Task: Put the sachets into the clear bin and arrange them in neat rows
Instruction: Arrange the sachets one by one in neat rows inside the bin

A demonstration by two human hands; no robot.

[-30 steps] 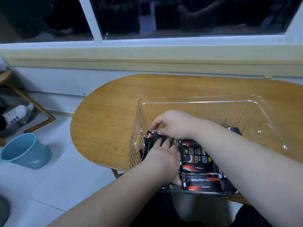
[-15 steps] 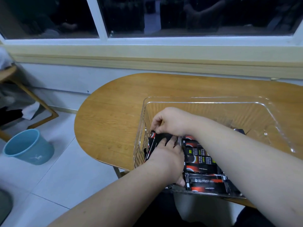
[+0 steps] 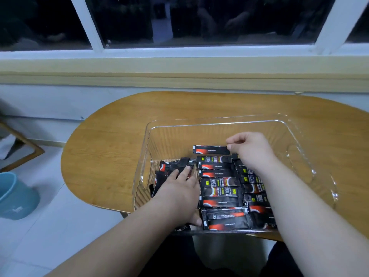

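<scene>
A clear bin (image 3: 311, 156) stands on the wooden table (image 3: 111, 152) and holds several black-and-red sachets. A neat row of sachets (image 3: 219, 193) runs down its middle, with a second row partly hidden under my right forearm. My right hand (image 3: 251, 148) pinches one sachet (image 3: 210, 150) by its right end, at the far end of the middle row. My left hand (image 3: 179, 188) lies with straight fingers on a loose pile of sachets (image 3: 169, 167) at the bin's left side.
The bin's far half and right side hold no sachets. A window and a sill run behind the table. On the tiled floor at the left stand a blue bucket (image 3: 16, 196) and a wooden frame (image 3: 30, 152).
My right hand has lifted away from the left pile and moved right and farther back, carrying one sachet to the far end of the middle row. My left hand stays on the pile.
</scene>
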